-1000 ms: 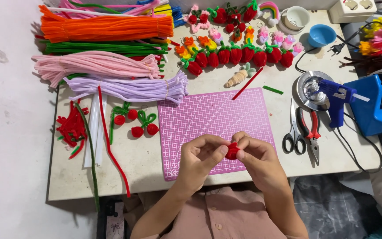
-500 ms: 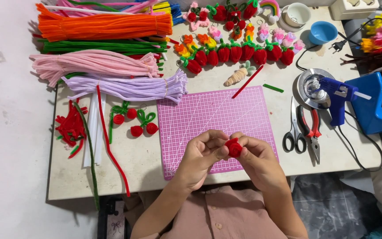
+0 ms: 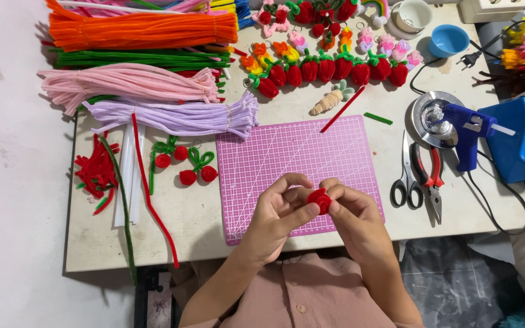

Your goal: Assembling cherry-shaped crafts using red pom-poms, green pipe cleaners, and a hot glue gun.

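Note:
Both of my hands meet over the near edge of a pink cutting mat (image 3: pixel 293 158). Between the fingertips sits a small red pipe-cleaner coil (image 3: pixel 319 200). My left hand (image 3: pixel 277 212) pinches it from the left, thumb under it. My right hand (image 3: pixel 353 214) grips it from the right with fingers curled over it. Part of the coil is hidden by the fingers.
Bundles of orange (image 3: pixel 141 29), green, pink (image 3: pixel 123 82) and lilac pipe cleaners (image 3: pixel 177 116) lie at the left. A row of red strawberry charms (image 3: pixel 335 70), cherry charms (image 3: pixel 186 164), scissors (image 3: pixel 407 176), pliers (image 3: pixel 431 182) and a blue glue gun (image 3: pixel 466 130) lie around the mat.
Both hands have kept working the red coil, turning it slightly between the fingers. The view has shifted a little; nothing on the table has moved.

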